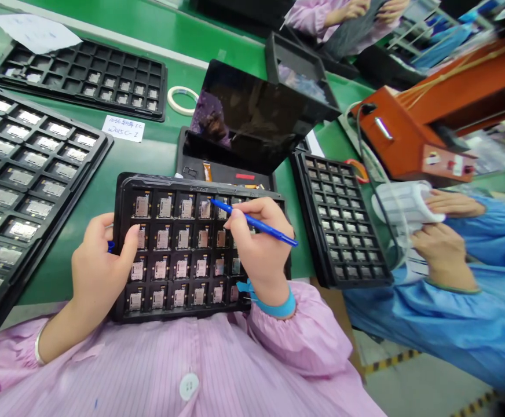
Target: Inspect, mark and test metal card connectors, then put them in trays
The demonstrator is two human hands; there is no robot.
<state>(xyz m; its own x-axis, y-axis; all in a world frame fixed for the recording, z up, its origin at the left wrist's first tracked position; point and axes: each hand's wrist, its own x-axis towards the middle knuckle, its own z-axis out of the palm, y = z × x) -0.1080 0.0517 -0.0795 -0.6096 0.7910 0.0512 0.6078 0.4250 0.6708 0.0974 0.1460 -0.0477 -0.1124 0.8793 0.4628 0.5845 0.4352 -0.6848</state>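
A black compartment tray (pixel 157 315) stands in front of me, with small silver circuit boards (pixel 180 238) in its pockets. My left hand (pixel 100 266) grips its left edge, thumb over the rim and fingers partly hidden behind. A small blue piece (pixel 111 247), perhaps a pen cap, shows between that hand's fingers and the tray. My right hand (pixel 263 249) is closed around a blue pen (pixel 256 222). The pen's tip points left, over a board in the top row; I cannot tell whether it touches. A blue band (pixel 274 307) circles my right wrist.
Trays of boards lie left (pixel 48 168), back left (pixel 105 110) and right (pixel 343 226). Behind my tray, a dark glossy panel (pixel 248 116) leans over an open box. A tape roll (pixel 182 100) and handwritten label (pixel 123 128) lie nearby. A blue-sleeved co-worker's hands (pixel 441 252) are right.
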